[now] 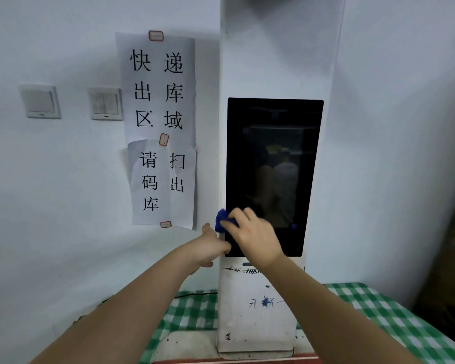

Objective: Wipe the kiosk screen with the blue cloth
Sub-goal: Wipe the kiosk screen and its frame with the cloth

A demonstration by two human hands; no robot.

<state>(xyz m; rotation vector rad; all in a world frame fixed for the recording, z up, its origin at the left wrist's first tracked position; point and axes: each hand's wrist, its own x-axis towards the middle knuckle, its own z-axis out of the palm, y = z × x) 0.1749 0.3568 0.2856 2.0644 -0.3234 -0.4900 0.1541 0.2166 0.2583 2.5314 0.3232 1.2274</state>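
Note:
A tall white kiosk [258,306] stands against the wall, with a dark, switched-off screen [273,153] set in its front. My right hand [255,235] grips a bunched blue cloth [222,219] and presses it on the screen's lower left corner. Only a small part of the cloth shows past my fingers. My left hand [210,248] grips the kiosk's left edge just below the cloth, thumb up along the side.
Two paper signs [160,127] with black characters are taped to the wall left of the kiosk, beside light switches [105,103]. The kiosk stands on a table with a green checked cloth [394,319]. A black cable [195,294] runs behind its base.

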